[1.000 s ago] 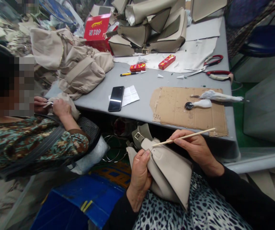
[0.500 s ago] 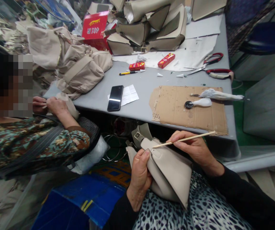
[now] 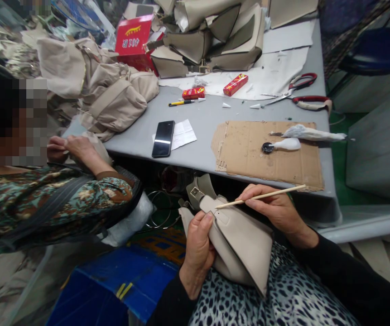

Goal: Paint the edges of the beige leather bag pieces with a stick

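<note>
A beige handbag (image 3: 244, 240) rests tilted on my lap, its strap with a metal buckle (image 3: 195, 193) at the upper left. My left hand (image 3: 199, 249) is closed on the bag's edge, thumb on top near a small dark hole. Between the fingertips of my right hand (image 3: 272, 206) is a thin wooden stick (image 3: 271, 194), held like a pen. The stick's tip lies at the bag's surface, just above my left thumb; I cannot tell whether it touches.
On the grey table (image 3: 201, 140) lie a phone (image 3: 163, 138), a piece of cardboard (image 3: 242, 156) with a small white bottle (image 3: 286, 144), scissors (image 3: 312, 103) and red boxes (image 3: 235, 84). Beige bags (image 3: 238, 50) are piled behind. A co-worker's hands (image 3: 77, 149) work at the left.
My hands and the handbag stay almost still; the stick's tip has shifted very slightly left. The co-worker's forearm and sleeve have moved a little to the right.
</note>
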The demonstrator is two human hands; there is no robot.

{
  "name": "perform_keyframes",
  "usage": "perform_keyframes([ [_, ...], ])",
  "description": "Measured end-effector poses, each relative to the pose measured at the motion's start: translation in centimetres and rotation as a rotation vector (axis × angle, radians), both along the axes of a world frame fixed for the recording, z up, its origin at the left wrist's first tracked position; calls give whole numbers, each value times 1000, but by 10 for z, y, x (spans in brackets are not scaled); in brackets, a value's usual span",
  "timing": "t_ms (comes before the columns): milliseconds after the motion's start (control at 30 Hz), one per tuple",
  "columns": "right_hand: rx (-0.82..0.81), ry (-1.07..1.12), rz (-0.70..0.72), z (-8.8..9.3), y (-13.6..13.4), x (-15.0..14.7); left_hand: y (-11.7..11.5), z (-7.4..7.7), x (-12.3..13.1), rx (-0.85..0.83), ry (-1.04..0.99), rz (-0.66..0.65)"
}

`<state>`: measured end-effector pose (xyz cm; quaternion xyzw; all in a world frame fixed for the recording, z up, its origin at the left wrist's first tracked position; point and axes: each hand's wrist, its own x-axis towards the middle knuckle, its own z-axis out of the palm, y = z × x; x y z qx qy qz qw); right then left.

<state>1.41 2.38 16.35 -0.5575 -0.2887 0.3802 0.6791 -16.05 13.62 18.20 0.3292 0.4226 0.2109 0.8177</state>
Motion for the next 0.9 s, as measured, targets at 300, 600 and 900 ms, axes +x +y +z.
perform_keyframes([
  [300, 118, -296, -66, 12, 0, 12, 1, -1, 0, -29, 7, 42],
  [600, -448, -1692, 91, 38, 35, 67, 5, -2, -6, 31, 87, 236],
  [900, -528, -1806, 116, 60, 56, 78, 8, -1, -13, 45, 65, 243],
])
